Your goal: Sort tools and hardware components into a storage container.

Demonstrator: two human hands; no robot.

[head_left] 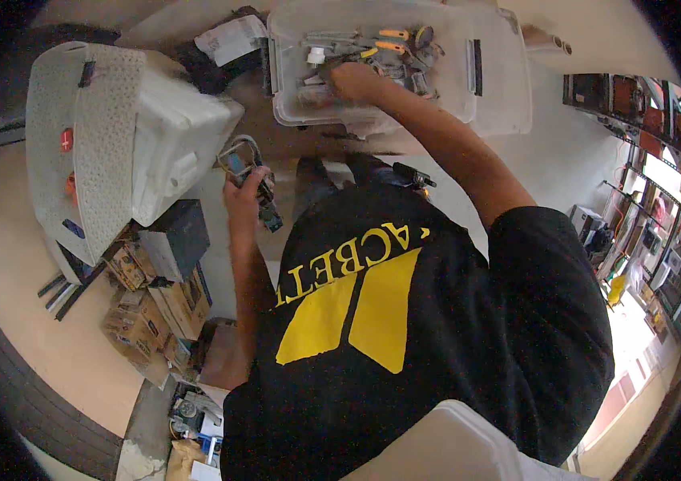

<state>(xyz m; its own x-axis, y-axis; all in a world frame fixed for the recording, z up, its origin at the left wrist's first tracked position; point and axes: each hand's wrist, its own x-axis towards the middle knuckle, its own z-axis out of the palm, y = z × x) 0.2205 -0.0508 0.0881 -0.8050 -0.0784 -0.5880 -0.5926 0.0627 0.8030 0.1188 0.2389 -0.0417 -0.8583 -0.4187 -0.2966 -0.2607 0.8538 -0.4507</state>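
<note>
My left hand (pixel 246 192) is closed around a dark circuit board (pixel 268 210) with pale looped cables (pixel 238 146) curving up from its top end. It holds this in the air left of my knees. Over on the far side, my right hand (pixel 356 83) reaches into a clear plastic bin (pixel 292 111). Its fingers are curled down among the tools; whatever they grip is hidden. Around it lie orange-handled tools (pixel 391 46), a small white cap-like piece (pixel 316 55), and several metal and dark parts too jumbled to tell apart.
An upturned pale plastic tub or basket (pixel 176 152) stands at the left, above a dark box (pixel 176 240) and cardboard boxes (pixel 136 325). A printed sheet (pixel 231 39) lies beside the bin. Cluttered shelves (pixel 653 200) line the right side. A small black device (pixel 413 173) is near my right knee.
</note>
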